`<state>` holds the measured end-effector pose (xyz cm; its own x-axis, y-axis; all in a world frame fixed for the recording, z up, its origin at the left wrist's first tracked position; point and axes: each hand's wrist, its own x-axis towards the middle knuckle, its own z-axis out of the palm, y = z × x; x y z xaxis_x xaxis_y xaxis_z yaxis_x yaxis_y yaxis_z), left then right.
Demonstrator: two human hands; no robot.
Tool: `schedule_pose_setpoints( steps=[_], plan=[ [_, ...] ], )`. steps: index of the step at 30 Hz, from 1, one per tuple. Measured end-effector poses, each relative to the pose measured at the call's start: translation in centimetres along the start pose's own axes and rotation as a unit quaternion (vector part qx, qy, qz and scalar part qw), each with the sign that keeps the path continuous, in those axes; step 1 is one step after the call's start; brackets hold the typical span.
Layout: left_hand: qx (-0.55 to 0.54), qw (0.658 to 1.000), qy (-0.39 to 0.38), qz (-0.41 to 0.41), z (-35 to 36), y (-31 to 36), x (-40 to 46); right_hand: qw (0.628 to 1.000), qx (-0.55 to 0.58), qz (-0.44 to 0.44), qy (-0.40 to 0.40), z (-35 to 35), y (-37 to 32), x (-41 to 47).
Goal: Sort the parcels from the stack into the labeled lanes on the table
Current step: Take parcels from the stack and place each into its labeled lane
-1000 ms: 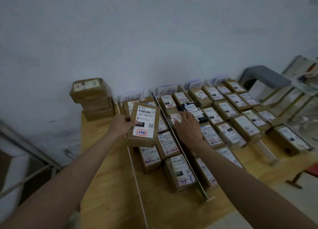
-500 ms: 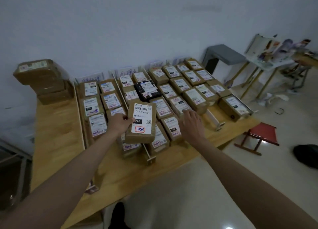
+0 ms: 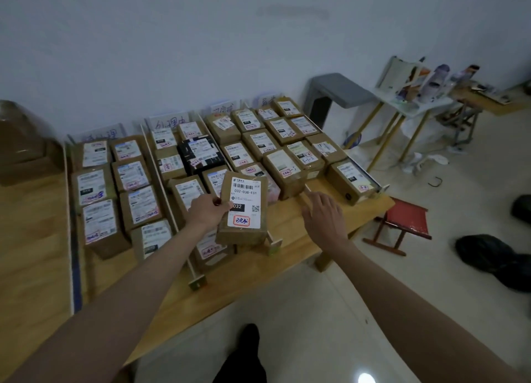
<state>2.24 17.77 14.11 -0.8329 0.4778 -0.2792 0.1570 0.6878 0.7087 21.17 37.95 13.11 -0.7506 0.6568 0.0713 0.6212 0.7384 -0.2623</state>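
One brown cardboard parcel with a white shipping label [image 3: 243, 210], pinched at its left edge by my left hand [image 3: 207, 210], hangs above the near lane ends while my right hand [image 3: 324, 214] hovers open; such one-sided hold risks tilting it across the white divider rail [image 3: 271, 236].

The blurred parcel stack [image 3: 24, 147] is cut off by the left edge.

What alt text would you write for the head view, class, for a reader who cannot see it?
A left hand holds up a brown parcel, label facing the camera, above a wooden table of parcels sorted in lanes. The right hand hovers open beside it.
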Motion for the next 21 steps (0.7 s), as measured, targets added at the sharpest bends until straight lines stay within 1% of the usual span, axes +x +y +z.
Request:
schedule_pose_setpoints(
  steps=[4, 9, 12, 14, 17, 21],
  plan=[
    [-0.016, 1.0, -0.002, -0.006, 2.5, 2.4, 3.7, 1.0, -0.015, -0.005, 0.001, -0.2, 3.1, 4.0],
    [-0.026, 1.0, -0.008, -0.016, 6.4, 4.9, 6.7, 0.999, -0.018, 0.019, -0.023, -0.4, 7.0, 8.2],
    [-0.012, 0.999, -0.019, -0.027, 8.8, 5.9, 7.2, 0.999, -0.011, 0.018, -0.035, -0.2, 9.2, 9.9],
    [-0.028, 0.999, -0.024, -0.034, 10.5, 6.3, 7.3, 0.999, 0.001, 0.014, -0.04, 0.1, 10.6, 11.0],
    [-0.056, 0.997, -0.017, -0.048, 13.1, 6.9, 7.1, 0.999, 0.011, -0.003, -0.048, 0.9, 12.7, 12.6],
    [-0.056, 0.995, -0.001, -0.077, 16.7, 7.9, 6.7, 0.997, 0.014, -0.031, -0.074, 2.2, 15.9, 14.4]
  ],
)
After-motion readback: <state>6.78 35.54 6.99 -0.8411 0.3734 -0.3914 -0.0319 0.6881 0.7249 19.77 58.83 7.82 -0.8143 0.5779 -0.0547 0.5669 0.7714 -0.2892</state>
